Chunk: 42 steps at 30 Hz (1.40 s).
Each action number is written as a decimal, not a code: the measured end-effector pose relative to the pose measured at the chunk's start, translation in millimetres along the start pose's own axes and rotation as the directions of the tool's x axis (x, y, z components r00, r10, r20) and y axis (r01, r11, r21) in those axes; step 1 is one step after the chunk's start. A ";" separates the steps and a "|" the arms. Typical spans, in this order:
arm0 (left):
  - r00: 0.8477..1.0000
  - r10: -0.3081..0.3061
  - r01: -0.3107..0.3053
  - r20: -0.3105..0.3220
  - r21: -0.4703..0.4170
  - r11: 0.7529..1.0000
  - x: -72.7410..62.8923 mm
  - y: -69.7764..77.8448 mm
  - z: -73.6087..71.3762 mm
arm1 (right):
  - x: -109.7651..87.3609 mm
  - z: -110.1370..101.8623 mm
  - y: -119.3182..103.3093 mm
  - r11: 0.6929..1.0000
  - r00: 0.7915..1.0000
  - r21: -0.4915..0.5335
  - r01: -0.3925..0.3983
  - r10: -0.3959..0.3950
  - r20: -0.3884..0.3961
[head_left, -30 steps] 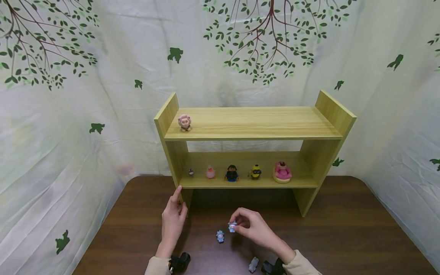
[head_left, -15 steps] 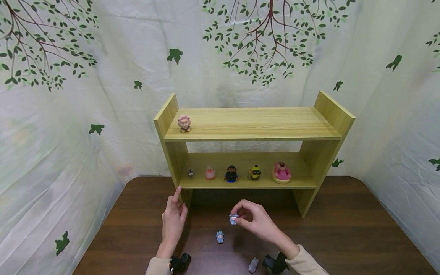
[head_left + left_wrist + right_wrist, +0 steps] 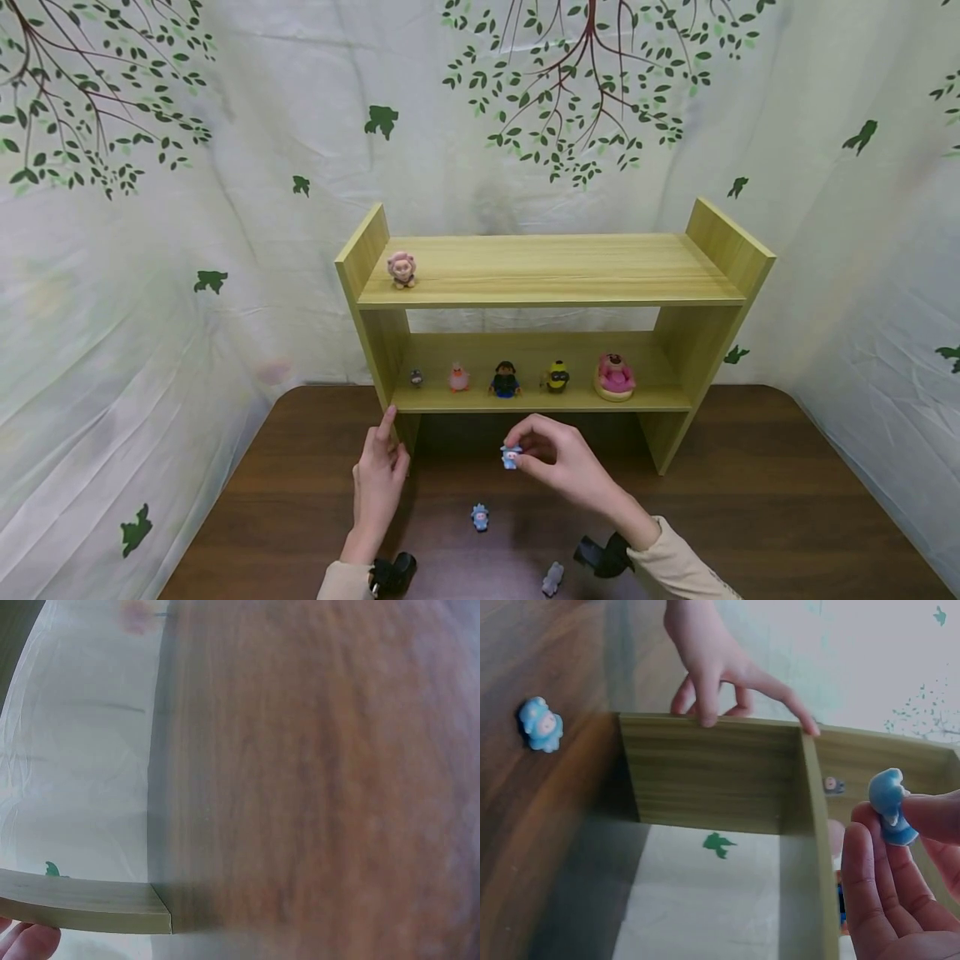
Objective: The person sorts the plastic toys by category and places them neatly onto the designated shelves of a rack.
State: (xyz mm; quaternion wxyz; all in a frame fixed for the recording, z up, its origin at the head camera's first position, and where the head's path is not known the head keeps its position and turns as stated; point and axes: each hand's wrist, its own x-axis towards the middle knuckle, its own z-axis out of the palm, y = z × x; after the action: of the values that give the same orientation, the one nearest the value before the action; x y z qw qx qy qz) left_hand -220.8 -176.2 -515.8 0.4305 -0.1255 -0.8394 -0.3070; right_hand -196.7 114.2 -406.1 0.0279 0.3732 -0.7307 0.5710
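Observation:
My right hand [image 3: 564, 463] pinches a small blue toy figurine [image 3: 511, 457] between thumb and fingers, lifted in front of the shelf's lower opening. The right wrist view has the same figurine side-on, in the fingertips. My left hand [image 3: 378, 483] holds the left side panel of the wooden shelf [image 3: 551, 302]; in the right wrist view its thumb lies over the panel's edge, other fingers go behind it, and the index finger stretches to the middle board's corner. A second blue figurine [image 3: 480, 517] and a grey figurine [image 3: 552, 578] are on the table.
On the middle board, from left, stand a tiny grey figure [image 3: 416, 378], a pink one [image 3: 459, 377], a dark-clothed doll [image 3: 506, 379], a yellow-and-black one [image 3: 557, 376] and a pink bear [image 3: 615, 377]. A pink figurine [image 3: 402, 270] stands on the top board. The table [image 3: 300, 500] is brown.
My right hand has risen and moved forward toward the shelf, carrying the blue figurine. The left hand stays at the side panel; the other figurines have not moved.

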 end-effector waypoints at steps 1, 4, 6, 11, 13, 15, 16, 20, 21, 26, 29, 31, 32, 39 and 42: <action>1.000 -0.003 0.003 0.003 -0.001 1.000 -0.3 -0.1 -0.1 | 1.2 -0.7 -1.4 1.000 1.000 -0.002 0.003 -0.003 -0.003; 1.000 -0.010 0.010 0.009 -0.005 1.000 -0.7 0.0 -0.3 | 4.6 -3.2 -5.5 1.000 1.000 -0.009 0.009 -0.009 -0.012; 1.000 -0.010 0.011 0.011 -0.006 1.000 -1.1 -0.4 -0.1 | 7.1 -5.0 -8.5 1.000 1.000 -0.015 0.012 -0.012 -0.015; 1.000 -0.016 0.016 0.011 -0.004 1.000 -1.0 -0.6 0.0 | 13.3 -10.0 -16.8 0.999 0.999 -0.017 0.034 -0.035 -0.015; 1.000 -0.020 0.020 0.012 -0.005 1.000 -0.9 -0.3 -0.2 | 15.3 -12.1 -20.1 0.999 0.999 -0.014 0.046 -0.046 -0.016; 1.000 -0.022 0.022 0.011 -0.006 1.000 -0.8 -0.3 -0.3 | 17.4 -14.1 -23.3 0.999 0.998 -0.014 0.052 -0.053 -0.020; 1.000 -0.021 0.021 0.010 -0.005 1.000 -0.7 -0.3 -0.3 | 18.3 -15.1 -24.8 0.998 0.998 -0.016 0.054 -0.055 -0.023; 1.000 -0.015 0.015 0.007 0.000 1.000 -0.6 -0.3 -0.2 | 22.0 -19.2 -29.6 0.998 0.998 -0.031 0.059 -0.060 -0.030; 1.000 -0.013 0.013 0.006 0.001 1.000 -0.6 -0.3 -0.1 | 22.8 -20.1 -30.4 0.998 0.998 -0.035 0.061 -0.062 -0.029; 1.000 -0.016 0.015 0.009 0.003 1.000 -0.8 -0.1 0.2 | 26.6 -24.0 -34.2 0.996 0.996 -0.048 0.080 -0.081 -0.030; 1.000 -0.014 0.014 0.010 0.004 1.000 -0.4 0.1 0.1 | 28.5 -25.5 -37.5 0.995 0.996 -0.052 0.083 -0.084 -0.033; 1.000 -0.015 0.015 0.011 0.003 1.000 -0.1 0.3 -0.1 | 29.7 -26.1 -39.2 0.996 0.996 -0.053 0.078 -0.080 -0.035; 1.000 -0.014 0.014 0.012 0.002 1.000 0.0 0.3 -0.2 | 30.4 -26.1 -44.8 0.995 0.996 -0.058 0.077 -0.079 -0.037; 1.000 0.010 -0.010 -0.002 0.010 1.000 0.3 -0.3 0.6 | 34.3 -29.0 -44.0 0.991 0.992 -0.067 0.112 -0.115 -0.043; 1.000 0.005 -0.005 -0.001 0.010 1.000 0.1 -0.5 0.6 | 36.2 -30.3 -46.2 0.990 0.991 -0.062 0.126 -0.128 -0.041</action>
State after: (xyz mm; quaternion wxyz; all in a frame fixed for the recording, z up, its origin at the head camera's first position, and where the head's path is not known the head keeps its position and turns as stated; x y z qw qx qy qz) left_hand -221.5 -176.2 -516.2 0.4325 -0.1250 -0.8404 -0.3018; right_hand -207.8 118.4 -341.1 0.0917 0.4049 -0.7211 0.5546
